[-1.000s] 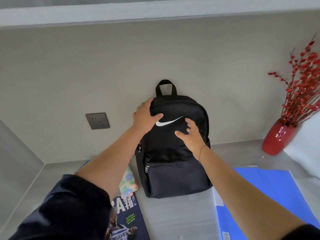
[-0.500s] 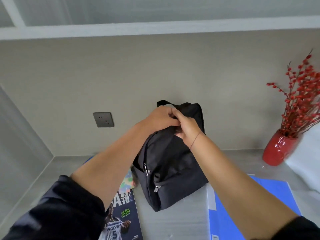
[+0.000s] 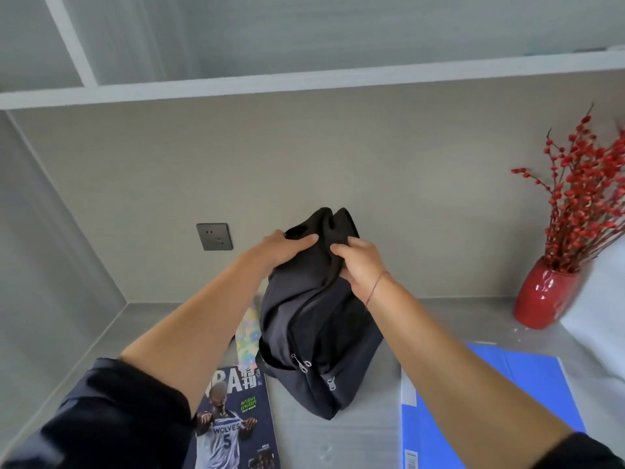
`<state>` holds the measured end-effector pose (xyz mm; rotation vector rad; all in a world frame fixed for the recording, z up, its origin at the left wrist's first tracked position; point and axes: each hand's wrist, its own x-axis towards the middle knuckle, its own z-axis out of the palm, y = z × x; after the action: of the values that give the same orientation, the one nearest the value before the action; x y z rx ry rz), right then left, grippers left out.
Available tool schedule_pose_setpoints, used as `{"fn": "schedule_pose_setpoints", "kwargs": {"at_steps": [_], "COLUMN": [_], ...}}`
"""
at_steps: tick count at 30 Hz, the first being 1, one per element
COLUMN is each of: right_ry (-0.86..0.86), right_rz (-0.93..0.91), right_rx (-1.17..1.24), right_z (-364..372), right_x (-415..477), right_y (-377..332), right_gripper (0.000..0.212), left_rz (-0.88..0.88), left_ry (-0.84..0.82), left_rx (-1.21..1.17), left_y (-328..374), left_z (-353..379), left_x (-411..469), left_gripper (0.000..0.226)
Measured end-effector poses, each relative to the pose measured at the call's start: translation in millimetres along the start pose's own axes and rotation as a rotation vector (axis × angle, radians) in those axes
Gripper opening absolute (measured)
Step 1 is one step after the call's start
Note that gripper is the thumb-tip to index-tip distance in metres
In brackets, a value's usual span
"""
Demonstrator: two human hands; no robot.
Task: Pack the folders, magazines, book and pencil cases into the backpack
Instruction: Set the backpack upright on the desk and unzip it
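1. The black backpack [image 3: 314,333] is standing at the centre of the frame on the grey desk [image 3: 338,434], turned so one side and its zip pulls are facing me near the bottom.
2. My left hand [image 3: 284,250] is gripping the top of the bag from the left, fingers curled tight into the bunched fabric.
3. My right hand [image 3: 362,265] is clamping the same top edge from the right, fingers closed on the cloth, a thin red string around that wrist.
4. The two hands are sitting close together, the fabric puckering up between them.
5. A basketball magazine [image 3: 236,421] is lying at lower left, just beside the bag's base.
6. Something with a pastel pattern [image 3: 248,336] is poking out behind the magazine, touching the bag's left side; I cannot tell what it is.
7. A blue folder [image 3: 473,394] is lying at lower right, partly under my right forearm.
8. A red vase [image 3: 544,296] of red berry twigs is standing at far right.
9. A grey socket [image 3: 214,236] is sitting on the wall, left of the bag.
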<state>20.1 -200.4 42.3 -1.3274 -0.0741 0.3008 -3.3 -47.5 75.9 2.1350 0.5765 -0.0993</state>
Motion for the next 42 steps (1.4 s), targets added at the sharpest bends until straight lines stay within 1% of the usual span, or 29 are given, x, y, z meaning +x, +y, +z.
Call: {"fn": "schedule_pose_setpoints", "kwargs": {"at_steps": [1, 2, 4, 6, 8, 10, 13, 15, 17, 18, 19, 20, 22, 23, 25, 26, 27, 29, 30, 32, 33, 36, 38, 40, 42], "right_ry": [0.002, 0.006, 0.011, 0.015, 0.006, -0.018, -0.096, -0.196, -0.319, -0.368, -0.405, -0.442, -0.54, -0.593, -0.668, -0.686, -0.696, -0.698, -0.692, -0.665, -0.645, -0.565, -0.534, -0.531, -0.538], "right_rz": [-0.014, -0.043, -0.133, -0.207, -0.279, -0.341, -0.372, -0.369, -0.342, -0.322, -0.304, -0.281, -0.215, -0.18, -0.144, -0.136, -0.127, -0.101, -0.086, -0.067, -0.063, -0.073, -0.091, -0.099, -0.085], "right_rx": [-0.015, -0.047, -0.148, -0.255, -0.339, -0.412, -0.482, -0.576, -0.691, -0.735, -0.766, -0.78, -0.762, -0.752, -0.752, -0.748, -0.737, -0.691, -0.665, -0.633, -0.625, -0.587, -0.524, -0.448, -0.389], "right_z": [0, 0, 0, 1, 6, 11, 18, 18, 15, 13, 9, 4, -3, -6, -7, -7, -8, -12, -15, -21, -24, -30, -34, -39, -42], "right_x": [-2, -4, -5, -2, 3, 5, 5, 2, -3, -5, -6, -8, -16, -21, -32, -37, -41, -45, -46, -47, -47, -48, -50, -52, -55], "right_y": [1, 1, -4, -12, -19, -24, -28, -27, -18, -12, -6, 1, 14, 20, 33, 40, 46, 55, 59, 65, 68, 71, 68, 65, 63], "right_gripper": [0.021, 0.023, 0.028, 0.034, 0.039, 0.037, 0.037, 0.037, 0.035, 0.034, 0.034, 0.033, 0.032, 0.031, 0.031, 0.032, 0.032, 0.032, 0.032, 0.032, 0.033, 0.036, 0.033, 0.031, 0.03], "left_rz": [0.003, 0.02, 0.04, 0.037, 0.043, 0.059, 0.036, -0.048, -0.168, -0.231, -0.291, -0.342, -0.399, -0.39, -0.346, -0.315, -0.28, -0.198, -0.169, -0.168, -0.153, -0.032, 0.061, 0.141, 0.184], "left_ry": [-0.043, -0.062, -0.104, -0.181, -0.206, -0.184, -0.187, -0.276, -0.369, -0.389, -0.373, -0.331, -0.202, -0.147, -0.075, -0.047, -0.007, 0.125, 0.198, 0.314, 0.372, 0.524, 0.607, 0.652, 0.69], "left_rx": [-0.013, -0.022, -0.049, -0.106, -0.174, -0.261, -0.512, -0.678, -0.731, -0.695, -0.602, -0.452, -0.082, 0.056, 0.187, 0.252, 0.368, 0.648, 0.726, 0.736, 0.746, 0.829, 0.832, 0.776, 0.636], "left_y": [-2, -2, 0, 3, 3, -3, -22, -41, -61, -70, -78, -84, -94, -97, -98, -97, -96, -94, -95, -96, -96, -95, -92, -88, -83], "left_z": [2, 4, 8, 11, 13, 17, 27, 31, 27, 22, 16, 9, -4, -9, -13, -13, -11, -4, 0, 8, 11, 20, 23, 26, 26], "left_x": [-4, -8, -11, -16, -22, -26, -38, -46, -50, -51, -50, -52, -51, -51, -53, -55, -56, -56, -54, -51, -52, -50, -50, -48, -45], "left_gripper": [0.088, 0.074, 0.053, 0.042, 0.036, 0.036, 0.04, 0.045, 0.061, 0.075, 0.087, 0.097, 0.104, 0.102, 0.097, 0.094, 0.09, 0.076, 0.074, 0.085, 0.086, 0.078, 0.072, 0.064, 0.057]}}
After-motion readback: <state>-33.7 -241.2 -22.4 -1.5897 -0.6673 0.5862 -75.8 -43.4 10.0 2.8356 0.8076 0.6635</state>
